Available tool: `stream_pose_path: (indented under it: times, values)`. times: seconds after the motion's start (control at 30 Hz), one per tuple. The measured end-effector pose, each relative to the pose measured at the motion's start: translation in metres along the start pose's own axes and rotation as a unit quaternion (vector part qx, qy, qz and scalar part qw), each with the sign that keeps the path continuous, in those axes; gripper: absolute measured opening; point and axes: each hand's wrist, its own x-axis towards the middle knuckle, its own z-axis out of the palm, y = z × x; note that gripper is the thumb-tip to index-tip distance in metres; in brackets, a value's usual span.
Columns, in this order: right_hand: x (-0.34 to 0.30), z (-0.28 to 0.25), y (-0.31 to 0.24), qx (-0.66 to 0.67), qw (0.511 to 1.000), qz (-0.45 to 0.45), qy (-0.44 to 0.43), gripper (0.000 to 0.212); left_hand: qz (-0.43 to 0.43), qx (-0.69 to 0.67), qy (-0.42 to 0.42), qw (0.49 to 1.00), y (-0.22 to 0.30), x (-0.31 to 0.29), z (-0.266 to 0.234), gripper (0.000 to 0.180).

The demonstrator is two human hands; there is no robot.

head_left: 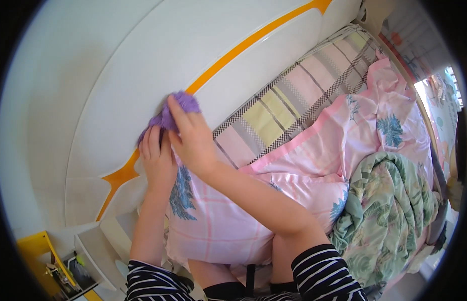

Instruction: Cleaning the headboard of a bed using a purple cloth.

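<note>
A fluffy purple cloth (pixel 183 102) lies bunched against the orange stripe (pixel 243 42) of a white headboard (pixel 138 65). My right hand (pixel 194 143) presses on the cloth from the right, its index finger stretched along the top. Beside it, lower and to the left, my left hand (pixel 157 158) grips the cloth's lower part, fingers bent over it. The two hands nearly touch, and the cloth under the palms is hidden.
Below the headboard, a bed holds a plaid mattress cover (pixel 273 118), a pink pillow (pixel 223 220) and a pink sheet (pixel 364 123). A crumpled green blanket (pixel 384 220) lies at right. At lower left stands an open yellow-and-white cabinet (pixel 40 246) with small items inside.
</note>
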Motion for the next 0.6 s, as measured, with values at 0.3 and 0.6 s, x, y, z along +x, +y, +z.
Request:
stream_pose_path:
  times: [0.3, 0.6]
  values:
    - [0.096, -0.033, 0.011, -0.013, 0.988, -0.120, 0.096, 0.068, 0.005, 0.079, 0.069, 0.994, 0.031, 0.106, -0.014, 0.048]
    - [0.215, -0.125, 0.037, -0.146, 0.959, -0.166, 0.178, 0.071, 0.115, 0.050, 0.159, 0.979, 0.087, 0.236, -0.022, 0.041]
